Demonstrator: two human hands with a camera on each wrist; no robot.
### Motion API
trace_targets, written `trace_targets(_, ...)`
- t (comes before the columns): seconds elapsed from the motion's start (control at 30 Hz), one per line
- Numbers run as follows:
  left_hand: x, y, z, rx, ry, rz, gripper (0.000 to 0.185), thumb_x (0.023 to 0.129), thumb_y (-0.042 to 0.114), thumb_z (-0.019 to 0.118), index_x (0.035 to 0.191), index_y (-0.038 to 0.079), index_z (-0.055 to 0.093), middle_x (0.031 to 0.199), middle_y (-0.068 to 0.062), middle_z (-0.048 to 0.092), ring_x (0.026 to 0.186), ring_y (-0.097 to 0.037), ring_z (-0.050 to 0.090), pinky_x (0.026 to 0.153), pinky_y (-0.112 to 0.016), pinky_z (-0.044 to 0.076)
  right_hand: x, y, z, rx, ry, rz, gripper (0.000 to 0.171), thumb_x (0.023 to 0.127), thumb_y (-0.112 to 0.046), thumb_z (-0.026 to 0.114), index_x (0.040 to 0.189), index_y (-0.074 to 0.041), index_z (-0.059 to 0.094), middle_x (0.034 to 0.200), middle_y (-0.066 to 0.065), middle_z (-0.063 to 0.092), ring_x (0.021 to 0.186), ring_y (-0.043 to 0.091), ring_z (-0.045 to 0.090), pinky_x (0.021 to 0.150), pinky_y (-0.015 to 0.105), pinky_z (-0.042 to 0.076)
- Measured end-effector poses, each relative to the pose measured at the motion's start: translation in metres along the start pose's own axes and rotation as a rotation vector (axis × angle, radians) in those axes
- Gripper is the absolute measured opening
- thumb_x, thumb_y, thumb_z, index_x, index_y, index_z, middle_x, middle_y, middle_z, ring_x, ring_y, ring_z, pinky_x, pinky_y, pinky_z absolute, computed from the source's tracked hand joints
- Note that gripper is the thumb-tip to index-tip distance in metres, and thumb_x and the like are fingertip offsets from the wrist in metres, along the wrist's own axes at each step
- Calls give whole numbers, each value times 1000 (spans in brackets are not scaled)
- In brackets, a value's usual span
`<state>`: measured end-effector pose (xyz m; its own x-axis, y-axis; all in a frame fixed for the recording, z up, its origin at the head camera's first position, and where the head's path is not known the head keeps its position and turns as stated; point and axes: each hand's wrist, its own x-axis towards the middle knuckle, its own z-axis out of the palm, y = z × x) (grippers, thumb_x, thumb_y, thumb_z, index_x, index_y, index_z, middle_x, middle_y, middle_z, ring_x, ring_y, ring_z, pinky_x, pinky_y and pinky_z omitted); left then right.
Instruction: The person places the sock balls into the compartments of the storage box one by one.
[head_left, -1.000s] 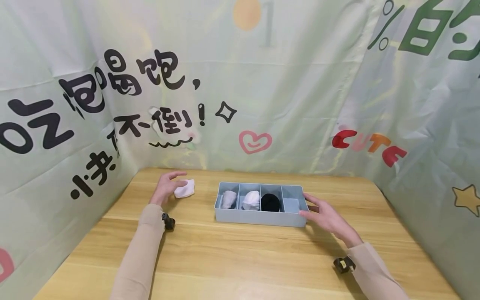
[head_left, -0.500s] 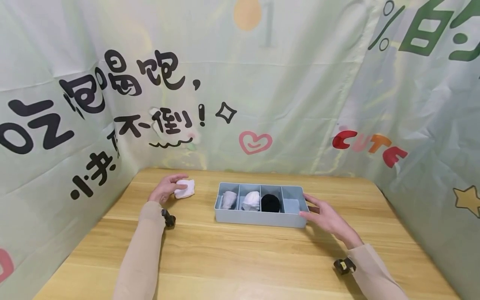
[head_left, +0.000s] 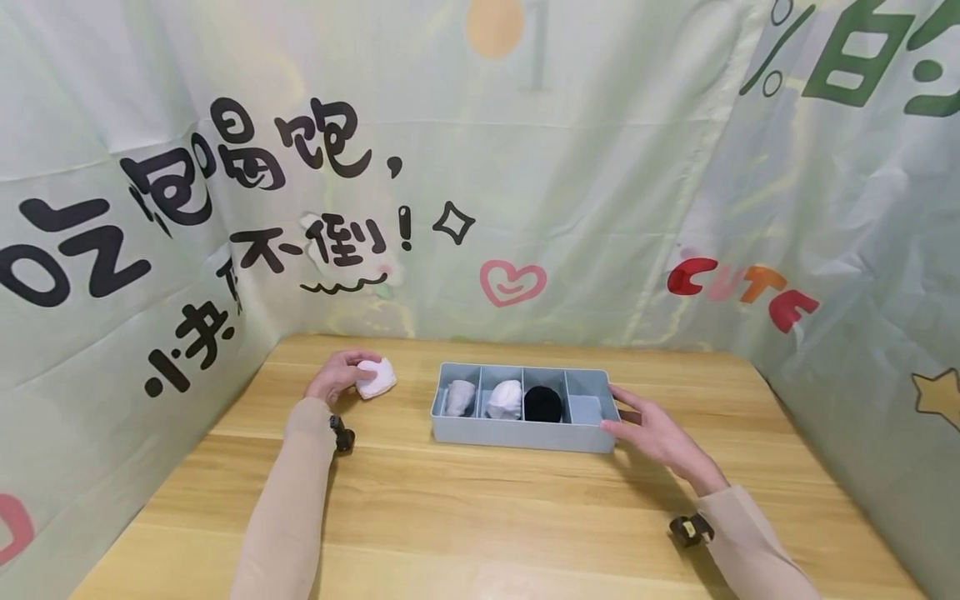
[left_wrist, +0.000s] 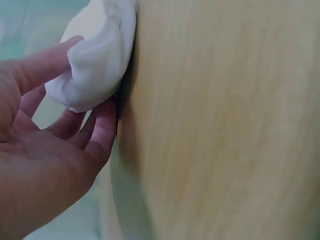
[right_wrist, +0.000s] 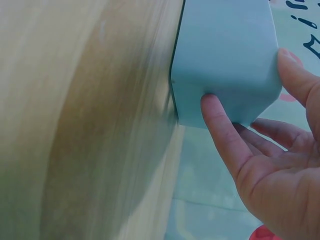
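Seen from the head view, a white rolled sock lies on the wooden tabletop left of centre in the frame, and the left hand curls round it from its left side, thumb over the top. To the right of the sock, well apart from it, a pale blue divided tray runs with its long axis across the frame; three of its four compartments hold a grey roll, a white roll and a black roll, and the rightmost compartment looks bare. The right hand rests with straight fingers against the tray's right end. So the sock sits in the left hand, with the tray's free compartment at the far end, nearer the right hand. Next, the left wrist view shows the sock pinched between thumb and fingers, at the upper left of the frame. Last, the right wrist view shows the tray's end wall at the upper right, with fingers pressed flat on it, not wrapped round it.
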<state>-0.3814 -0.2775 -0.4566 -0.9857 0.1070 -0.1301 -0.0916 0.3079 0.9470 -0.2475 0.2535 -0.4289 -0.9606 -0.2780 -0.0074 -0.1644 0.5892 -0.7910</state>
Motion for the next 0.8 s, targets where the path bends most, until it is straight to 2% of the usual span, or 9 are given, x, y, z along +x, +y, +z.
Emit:
trace_targets(0.13,1,1,3,5,12,17,39,88,-4,63,127,-7,56,108,-12,65,73,-10,59,63,-22,51,-1,0,0,7,-2,-6,75,98,-31,62,155,-2,22,157,29,25,135,48,40,100,53,47)
trace_targets(0.27,3,1,6,8,70,-2,37,89,0,65,126,-2,60,109,-10,63,65,-8,53,56,-23,45,-1,0,0,12,-1,-9,76,97,-32,62,155,-1,22,156,29,25,135,48,40,100,53,48)
trace_targets(0.4,5,2,9,-51,114,13,38,92,1,64,130,-1,59,119,-15,56,78,-10,54,63,-19,47,-1,-1,0,14,4,-11,77,97,-33,62,155,-1,22,156,29,26,135,48,40,100,53,47)
trace_targets(0.53,6,5,15,-115,116,53,40,94,-2,58,134,-3,54,129,-23,50,95,-17,55,73,-21,53,0,-2,1,12,-2,-13,75,98,-30,61,155,-1,22,157,29,25,135,48,39,100,54,47)
trace_targets(0.67,6,9,24,-139,120,88,39,96,-1,56,135,-3,53,132,-25,48,96,-20,55,71,-24,55,-1,-2,0,10,-11,-12,75,98,-30,61,155,-1,22,157,29,24,136,49,39,100,54,47)
trace_targets(0.8,7,13,34,-135,159,127,36,96,1,58,132,-2,56,128,-22,48,96,-19,53,71,-20,53,-1,-1,-1,8,-9,-3,77,97,-33,62,155,-1,22,157,29,24,135,49,39,100,55,46)
